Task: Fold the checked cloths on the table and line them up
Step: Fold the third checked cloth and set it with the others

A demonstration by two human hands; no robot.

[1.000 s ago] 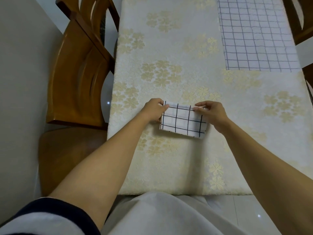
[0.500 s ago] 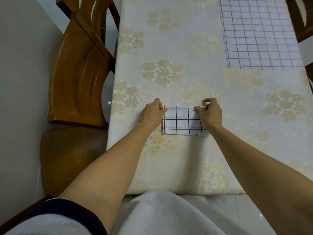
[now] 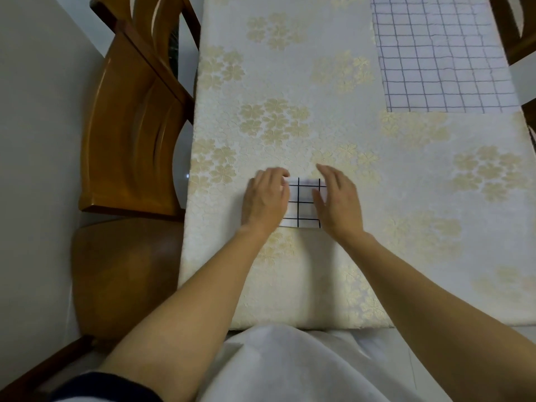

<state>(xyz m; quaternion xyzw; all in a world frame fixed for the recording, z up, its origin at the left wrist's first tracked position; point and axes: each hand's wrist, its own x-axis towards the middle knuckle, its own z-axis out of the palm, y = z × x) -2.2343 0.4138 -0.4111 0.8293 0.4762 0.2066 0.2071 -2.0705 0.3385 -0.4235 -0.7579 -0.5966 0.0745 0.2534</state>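
Observation:
A small folded white cloth with black checks lies on the table near its front left part. My left hand lies flat over the cloth's left end with its fingers bent slightly at the far edge. My right hand covers the right end, fingers straight and blurred, pointing away from me. Only a middle strip of the cloth shows between the hands. A larger unfolded white cloth with thin dark checks lies flat at the far right of the table.
The table wears a cream cloth with pale gold flowers. A wooden chair stands close against the table's left edge. Another chair back shows at the far right corner. The table's front edge is at my lap.
Both hands let go of the folded cloth's far corners and moved inward onto its top. The visible strip of cloth between them is narrower. The large cloth has not moved.

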